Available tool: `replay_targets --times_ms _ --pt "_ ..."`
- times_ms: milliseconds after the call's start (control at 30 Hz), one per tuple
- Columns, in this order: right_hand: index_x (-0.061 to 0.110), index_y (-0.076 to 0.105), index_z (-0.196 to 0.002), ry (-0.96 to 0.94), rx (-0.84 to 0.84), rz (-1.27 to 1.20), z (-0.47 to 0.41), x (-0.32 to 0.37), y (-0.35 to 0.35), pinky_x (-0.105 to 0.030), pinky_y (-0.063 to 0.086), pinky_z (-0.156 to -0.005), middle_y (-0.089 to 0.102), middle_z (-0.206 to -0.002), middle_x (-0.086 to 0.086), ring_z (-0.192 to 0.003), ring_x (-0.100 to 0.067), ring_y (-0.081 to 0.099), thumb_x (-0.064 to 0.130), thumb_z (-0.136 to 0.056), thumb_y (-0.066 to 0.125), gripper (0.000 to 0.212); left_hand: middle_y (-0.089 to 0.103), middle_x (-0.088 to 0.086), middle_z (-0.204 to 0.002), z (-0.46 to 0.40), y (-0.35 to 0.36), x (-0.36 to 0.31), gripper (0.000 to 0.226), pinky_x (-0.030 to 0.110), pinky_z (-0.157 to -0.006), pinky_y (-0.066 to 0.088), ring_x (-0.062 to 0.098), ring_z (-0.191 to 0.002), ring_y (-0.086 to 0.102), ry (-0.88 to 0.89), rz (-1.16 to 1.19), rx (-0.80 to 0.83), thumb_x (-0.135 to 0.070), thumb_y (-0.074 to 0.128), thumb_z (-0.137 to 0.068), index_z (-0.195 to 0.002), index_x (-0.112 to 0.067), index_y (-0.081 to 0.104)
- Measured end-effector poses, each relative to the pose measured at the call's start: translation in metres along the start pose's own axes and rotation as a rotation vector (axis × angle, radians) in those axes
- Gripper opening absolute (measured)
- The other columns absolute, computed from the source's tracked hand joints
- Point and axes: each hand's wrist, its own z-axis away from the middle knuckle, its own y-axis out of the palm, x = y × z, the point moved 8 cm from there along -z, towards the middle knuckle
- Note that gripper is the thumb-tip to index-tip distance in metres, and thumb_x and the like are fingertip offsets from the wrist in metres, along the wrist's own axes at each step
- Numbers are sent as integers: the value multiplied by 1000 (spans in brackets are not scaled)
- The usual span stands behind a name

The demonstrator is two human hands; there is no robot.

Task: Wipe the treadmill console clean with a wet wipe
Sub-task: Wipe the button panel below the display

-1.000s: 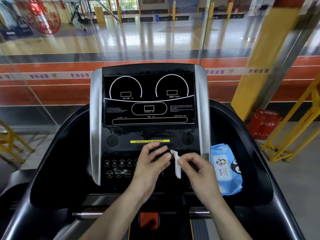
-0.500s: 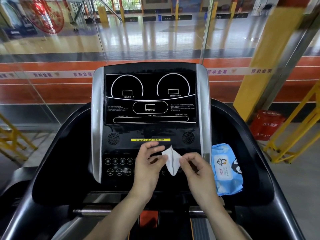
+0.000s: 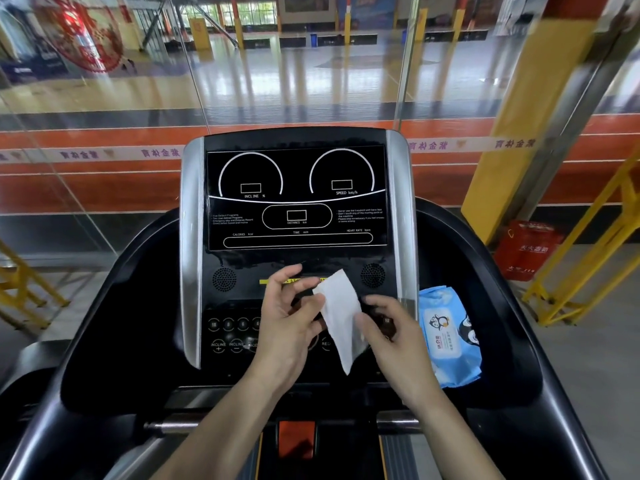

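Fingertips of both hands pinch a white wet wipe (image 3: 341, 315) between them: the left hand (image 3: 287, 327) holds its upper left edge between thumb and forefinger, the other fingers loosely spread, while the right hand (image 3: 391, 336) grips the right side lower down, thumb pressed on the sheet. The wipe is partly unfolded, wider at the top and tapering to a point at the bottom (it hangs in the air, not on any surface). It sits in front of the lower part of the treadmill console (image 3: 296, 216), over the button panel (image 3: 230, 336), whose round keys and INCLINE labels show to the left of the left hand. Above the hands a yellow label strip (image 3: 273, 281) is partly covered, with a round speaker grille (image 3: 224, 279) on either side. Higher up lies the dark display, marked with INCLINE, SPEED and DISTANCE, framed by silver side rails (image 3: 191, 258). Just right of the console, in a side tray, rests a blue wet wipe pack (image 3: 448, 336) with a penguin picture. Beyond the glass wall stands a red box (image 3: 524, 249) near a yellow pillar (image 3: 530, 126).
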Motion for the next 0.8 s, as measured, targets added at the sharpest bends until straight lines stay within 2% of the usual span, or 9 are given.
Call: replay_targets --times_ms 100,200,367,467,567,667,700,800 --pt "36 72 -116 15 103 -100 1 9 11 -26 52 -96 77 -108 15 -109 -2 69 20 -98 73 24 68 10 -119 0 -1 0 45 40 -82 62 24 -103 66 -18 15 15 8 62 -97 -131 -21 56" --pt "36 70 -110 11 83 -126 1 10 14 -34 53 -93 79 -96 4 -103 -10 72 19 -96 75 23 68 10 -115 -2 -4 0 42 36 -82 61 21 -102 68 -47 -8 -2 2 64 -99 -133 -21 55" --pt "30 67 -109 -62 -4 -160 -1 16 6 -15 49 -85 75 -88 0 -97 -11 71 8 -97 73 26 77 6 -116 9 -11 19 42 40 -92 60 23 -108 74 -228 -272 77 -31 73 -96 -135 -30 57" --pt "28 67 -104 -78 -32 -160 -2 16 1 -15 50 -84 72 -88 2 -96 -9 70 8 -97 73 22 79 2 -106 12 -16 25 45 36 -93 56 16 -106 73 -236 -438 107 -34 79 -91 -132 -40 60" --pt "28 70 -95 -98 -26 -141 -2 16 0 -20 54 -85 73 -93 6 -98 -12 70 7 -97 73 21 78 1 -109 10 -14 26 40 32 -89 54 14 -102 75 -257 -475 113 -39 79 -91 -126 -45 61" --pt "29 73 -92 -105 -16 -119 -2 14 -1 -20 54 -85 75 -96 6 -97 -12 70 8 -97 73 22 77 9 -104 11 -12 26 36 19 -76 53 6 -89 74 -227 -515 118 -32 78 -93 -125 -38 64" --pt "28 74 -94 -102 3 -104 -2 13 -1 -19 54 -86 75 -97 6 -97 -12 70 7 -96 73 21 76 13 -101 10 -11 26 34 19 -77 52 5 -86 73 -202 -501 118 -27 78 -93 -124 -35 66" --pt "29 75 -102 -61 88 -11 -2 6 2 -18 53 -85 76 -99 10 -95 -8 69 7 -94 76 24 76 9 -88 6 -10 24 24 31 -87 50 9 -85 72 -109 -493 100 -15 78 -93 -112 -28 73"
